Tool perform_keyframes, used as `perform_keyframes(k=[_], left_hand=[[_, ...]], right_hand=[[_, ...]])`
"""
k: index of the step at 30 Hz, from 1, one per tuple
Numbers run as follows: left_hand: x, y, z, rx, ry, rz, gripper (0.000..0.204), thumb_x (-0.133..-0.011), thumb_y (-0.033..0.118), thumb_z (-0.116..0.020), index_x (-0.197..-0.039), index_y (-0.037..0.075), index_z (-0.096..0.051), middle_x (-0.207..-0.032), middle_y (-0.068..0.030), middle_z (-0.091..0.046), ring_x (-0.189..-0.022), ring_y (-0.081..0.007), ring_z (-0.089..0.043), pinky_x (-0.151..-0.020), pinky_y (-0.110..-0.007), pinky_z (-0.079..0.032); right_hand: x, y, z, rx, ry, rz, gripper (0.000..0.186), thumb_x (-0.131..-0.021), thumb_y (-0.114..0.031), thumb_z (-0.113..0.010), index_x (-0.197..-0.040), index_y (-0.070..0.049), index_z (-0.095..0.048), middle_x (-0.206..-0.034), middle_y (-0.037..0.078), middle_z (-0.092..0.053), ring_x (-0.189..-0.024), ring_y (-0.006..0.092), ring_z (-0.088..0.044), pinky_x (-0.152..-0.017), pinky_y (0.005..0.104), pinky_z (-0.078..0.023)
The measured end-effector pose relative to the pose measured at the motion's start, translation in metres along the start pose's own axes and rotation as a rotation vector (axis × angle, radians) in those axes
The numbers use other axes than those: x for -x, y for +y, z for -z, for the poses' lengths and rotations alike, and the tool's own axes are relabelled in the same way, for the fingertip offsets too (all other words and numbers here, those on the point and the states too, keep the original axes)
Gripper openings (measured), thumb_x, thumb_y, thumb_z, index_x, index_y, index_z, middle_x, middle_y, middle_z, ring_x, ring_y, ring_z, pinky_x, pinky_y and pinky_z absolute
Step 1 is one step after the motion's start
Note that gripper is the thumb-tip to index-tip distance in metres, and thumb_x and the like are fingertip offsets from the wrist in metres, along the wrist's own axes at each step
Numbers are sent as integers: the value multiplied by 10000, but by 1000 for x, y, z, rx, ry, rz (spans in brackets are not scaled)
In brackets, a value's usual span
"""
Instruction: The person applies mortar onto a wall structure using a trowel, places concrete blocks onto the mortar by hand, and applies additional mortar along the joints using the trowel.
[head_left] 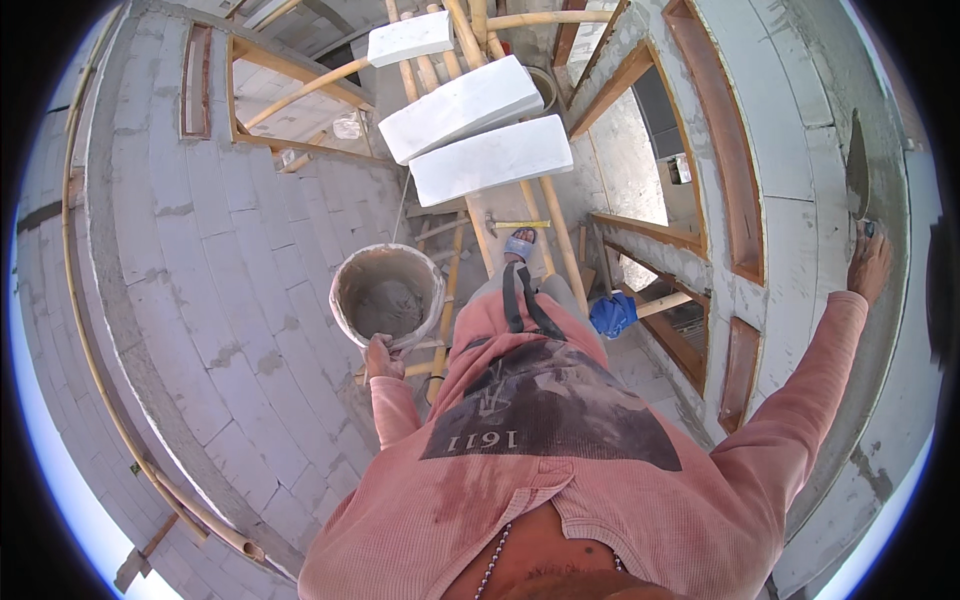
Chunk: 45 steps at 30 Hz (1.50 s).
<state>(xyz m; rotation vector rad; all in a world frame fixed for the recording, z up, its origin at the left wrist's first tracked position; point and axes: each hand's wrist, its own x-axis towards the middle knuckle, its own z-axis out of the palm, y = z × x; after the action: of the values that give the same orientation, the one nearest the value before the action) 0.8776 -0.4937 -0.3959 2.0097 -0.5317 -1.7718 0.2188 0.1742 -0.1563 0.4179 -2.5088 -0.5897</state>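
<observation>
My left hand (384, 358) is closed on the near rim of a white bucket (338, 318). Grey wet mortar (388, 305) lies in its bottom and smears its inner wall. Out to the right, my right hand (870, 264) is wrapped round the handle of a trowel (857, 172), whose dark pointed blade reaches away from me. The blade lies along the grey mortar band (890, 140) on top of the right-hand block wall (800, 230). Whether the blade touches the mortar, I cannot tell.
White blocks (490, 160) rest across bamboo poles (552, 230) ahead of me. Below them lies a hammer (515, 224) near my sandalled foot (519, 245). A blue bag (613, 315) hangs beside wooden window frames (690, 240). Another block wall (230, 260) stands at left.
</observation>
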Motion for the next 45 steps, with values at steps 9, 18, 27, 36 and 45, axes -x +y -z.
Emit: perform_keyframes(k=[9, 18, 27, 36, 45], left_hand=[[19, 55, -104, -60, -175, 80, 192, -797, 39, -508, -969, -46, -497, -955, -194, -558, -857, -413, -664, -781, -619, -598], [10, 89, -212, -115, -341, -101, 140, -863, 55, -490, -941, -61, -481, -1004, -272, -591, -931, -476, -661, -861, -637, -568], [21, 136, -302, -205, -399, -96, 106, -851, 15, -473, -938, -45, -464, -957, -240, -590, -904, -465, -672, -856, -637, -570], [35, 210, -356, -220, -359, -107, 240, -834, 12, -489, -1049, -91, -458, -1056, -265, -581, -953, -440, -660, -853, -625, -575], [50, 292, -418, -292, -424, -312, 293, -832, -1, -503, -1109, -83, -457, -1103, -254, -590, -1018, -418, -654, -893, -607, -566]], right_hand=[[3, -19, 24, -59, -74, -40, 366, -1000, -310, -538, -1207, -9, -557, -1449, 172, -488, -1271, 382, -490, -1027, 465, -431], [3, -18, 17, -18, -151, -78, 415, -1006, -285, -540, -1316, -11, -521, -1322, 213, -569, -1187, 405, -536, -990, 463, -452], [32, 0, -9, -4, -111, -101, 374, -987, -144, -554, -1324, 7, -496, -1502, 93, -458, -1203, 367, -529, -980, 435, -447], [30, -15, 5, -151, -15, -155, 487, -941, -34, -591, -1401, -44, -431, -1489, 109, -472, -1286, 349, -508, -1023, 430, -443], [45, -5, -7, -10, -162, -244, 439, -995, -123, -537, -1416, -38, -440, -1484, 109, -478, -1266, 341, -522, -1024, 412, -449]])
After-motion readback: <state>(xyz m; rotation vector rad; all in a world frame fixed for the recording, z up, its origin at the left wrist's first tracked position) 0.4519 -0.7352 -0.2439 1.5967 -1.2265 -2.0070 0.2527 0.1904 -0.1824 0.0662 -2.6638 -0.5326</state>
